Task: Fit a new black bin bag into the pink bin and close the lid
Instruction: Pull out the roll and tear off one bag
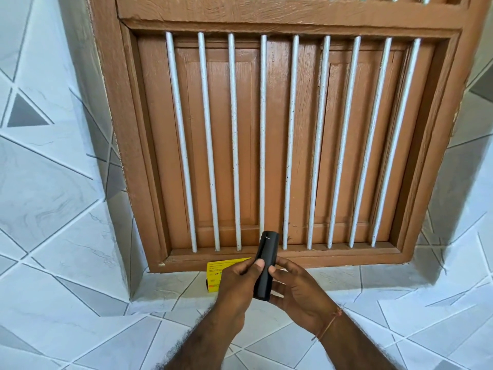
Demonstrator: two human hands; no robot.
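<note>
bare forearms; orange thread bracelet (329, 325)

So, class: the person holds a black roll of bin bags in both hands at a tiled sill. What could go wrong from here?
1. The black roll is pinched only by fingertips of the left hand and right hand; it might slip and drop onto the tiled sill.
2. The yellow packet lies right under the hands, so a stray movement could knock it off.
3. The pink bin is out of view, so its readiness cannot be judged.

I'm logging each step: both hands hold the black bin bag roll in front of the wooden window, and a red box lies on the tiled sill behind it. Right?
Not quite: the head view shows the box is yellow, not red. Both the left hand and right hand do hold the black roll before the window.
</note>
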